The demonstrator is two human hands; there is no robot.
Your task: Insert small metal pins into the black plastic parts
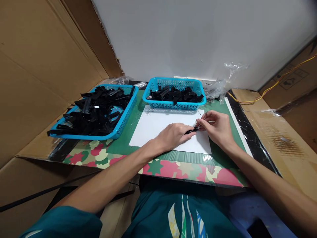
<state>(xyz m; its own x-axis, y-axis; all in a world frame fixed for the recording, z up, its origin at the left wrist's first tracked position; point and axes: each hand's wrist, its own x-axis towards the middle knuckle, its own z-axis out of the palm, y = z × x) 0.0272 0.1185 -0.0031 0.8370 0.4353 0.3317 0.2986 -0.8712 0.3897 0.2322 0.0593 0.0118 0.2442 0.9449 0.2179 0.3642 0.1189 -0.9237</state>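
One pale wall (185,39) is rising behind the worktop (260,145), with brown cardboard (37,59) standing on the left side and more lying along the right. A green mat (133,115) is covering much of the worktop, a camouflage strip (180,170) running along its near edge. On the left, the larger blue basket (126,120) is holding a heap of black pieces (94,112), some poking over the rim. The smaller blue basket (173,105) is sitting behind the white sheet (160,122) and carrying more black pieces. Clear plastic (218,91) is bunching up to its right, near yellow and red wires (262,97). Over the sheet, the left hand (174,134) is lying palm down and gripping a small black part (190,131) between thumb and fingers. The right hand (219,127) is bringing its thumb and forefinger narrowly together at the part's right end; what lies between those fingertips is too small to tell. Tiny thin bits (148,111) are lying scattered on the sheet's far left corner, close to the smaller basket.
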